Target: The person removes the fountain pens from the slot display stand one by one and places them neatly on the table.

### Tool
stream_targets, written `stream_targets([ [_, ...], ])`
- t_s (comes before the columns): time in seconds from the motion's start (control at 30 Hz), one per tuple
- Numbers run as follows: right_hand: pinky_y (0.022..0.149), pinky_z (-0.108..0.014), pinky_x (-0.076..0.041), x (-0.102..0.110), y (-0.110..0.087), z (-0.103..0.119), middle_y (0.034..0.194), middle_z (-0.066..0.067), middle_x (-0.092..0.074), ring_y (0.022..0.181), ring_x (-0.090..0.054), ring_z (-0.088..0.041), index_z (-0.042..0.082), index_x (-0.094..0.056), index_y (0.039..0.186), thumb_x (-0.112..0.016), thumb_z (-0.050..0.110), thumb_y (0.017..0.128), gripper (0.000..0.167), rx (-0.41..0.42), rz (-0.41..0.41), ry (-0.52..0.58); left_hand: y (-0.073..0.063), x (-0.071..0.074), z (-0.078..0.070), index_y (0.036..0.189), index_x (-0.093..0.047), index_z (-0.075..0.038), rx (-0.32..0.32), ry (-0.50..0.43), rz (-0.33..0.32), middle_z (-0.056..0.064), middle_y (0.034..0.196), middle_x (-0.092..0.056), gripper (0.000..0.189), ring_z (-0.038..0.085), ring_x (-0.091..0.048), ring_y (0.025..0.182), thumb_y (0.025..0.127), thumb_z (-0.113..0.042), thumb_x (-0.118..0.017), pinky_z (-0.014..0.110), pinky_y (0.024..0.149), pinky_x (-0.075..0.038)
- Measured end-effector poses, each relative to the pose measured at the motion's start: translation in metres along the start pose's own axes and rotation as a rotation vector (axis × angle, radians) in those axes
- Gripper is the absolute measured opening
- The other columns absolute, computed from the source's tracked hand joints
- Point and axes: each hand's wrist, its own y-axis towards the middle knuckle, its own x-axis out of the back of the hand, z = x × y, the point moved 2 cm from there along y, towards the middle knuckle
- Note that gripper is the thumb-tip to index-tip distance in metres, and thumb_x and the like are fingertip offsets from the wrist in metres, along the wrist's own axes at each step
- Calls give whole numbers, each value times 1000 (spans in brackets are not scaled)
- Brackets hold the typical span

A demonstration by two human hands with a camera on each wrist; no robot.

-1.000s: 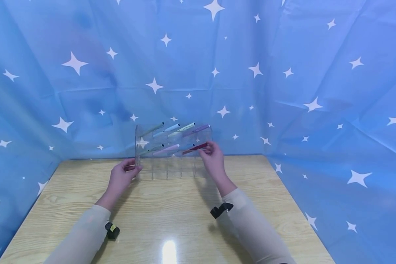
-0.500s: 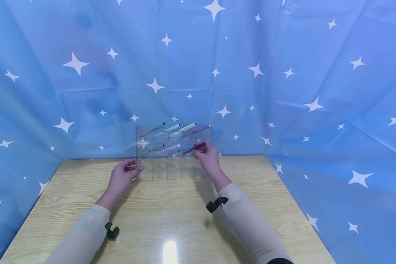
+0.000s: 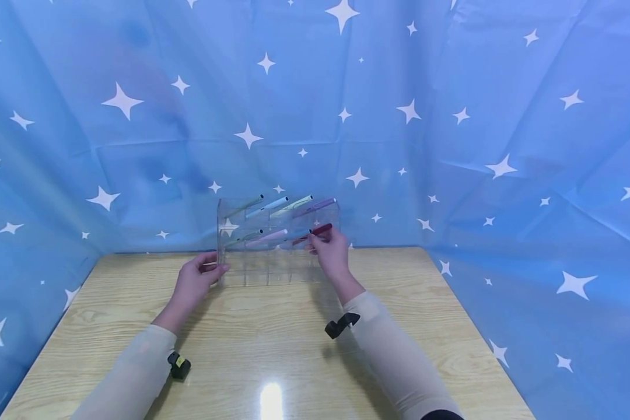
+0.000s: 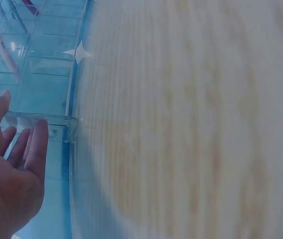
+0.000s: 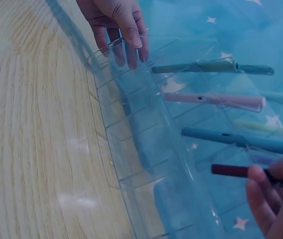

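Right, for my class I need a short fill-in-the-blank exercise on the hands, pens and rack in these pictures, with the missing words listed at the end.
1. The right hand holds a pen whose colour is dark ____.
2. The left hand holds the clear rack by its ____ end.
3. In the head view, the light blue pen is in the upper row, while the pink pen is in the ____ row.
4. The upper row's rightmost pen is ____ in colour.

Missing words: red; left; lower; purple.
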Motion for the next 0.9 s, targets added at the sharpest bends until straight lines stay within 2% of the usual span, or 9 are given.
stream_targets([
  [0.13, 81, -49, -71, 5, -3, 3, 111, -17, -79, 95, -78, -45, -3, -73, 122, -75, 9, 107, 19, 34, -79, 35, 1, -1, 1, 153, -59, 4, 8, 2, -3, 27, 144, -65, 54, 39, -66, 133, 108, -20, -77, 27, 93, -67],
  [0.27, 83, -50, -70, 12, -5, 4, 111, -15, -79, 94, -78, -31, 4, -72, 116, -76, 16, 108, 15, 68, -148, 76, 1, 0, 2, 153, -59, 5, 8, 4, -2, 27, 145, -65, 54, 39, -65, 133, 108, -20, -77, 27, 93, -67],
  [0.37, 88, -50, -69, 18, -6, 5, 112, -14, -78, 97, -77, -24, 6, -71, 118, -75, 19, 109, 16, 98, -194, 100, 2, 1, 2, 154, -58, 4, 11, 3, 8, 27, 145, -65, 56, 39, -65, 134, 108, -22, -77, 30, 96, -67],
  [0.53, 101, -55, -64, 27, -9, 6, 118, -14, -75, 107, -75, -27, 7, -66, 130, -72, 19, 111, 23, 131, -254, 156, 2, 0, -1, 153, -59, 3, 15, 2, 19, 26, 145, -65, 55, 38, -65, 134, 108, -24, -77, 36, 99, -67],
  [0.7, 102, -49, -65, 34, -10, 6, 121, -18, -72, 110, -74, -31, 3, -63, 135, -69, 13, 111, 26, 147, -278, 213, 1, 0, -4, 152, -60, 2, 11, 0, 19, 26, 145, -65, 53, 40, -65, 135, 109, -24, -77, 37, 100, -67],
  [0.9, 97, -41, -67, 38, -14, 7, 124, -23, -70, 110, -72, -34, 0, -60, 139, -65, 4, 112, 28, 131, -243, 248, -1, 2, -4, 152, -60, 3, 8, 4, 22, 27, 146, -64, 54, 40, -65, 135, 109, -25, -76, 39, 100, -67],
])
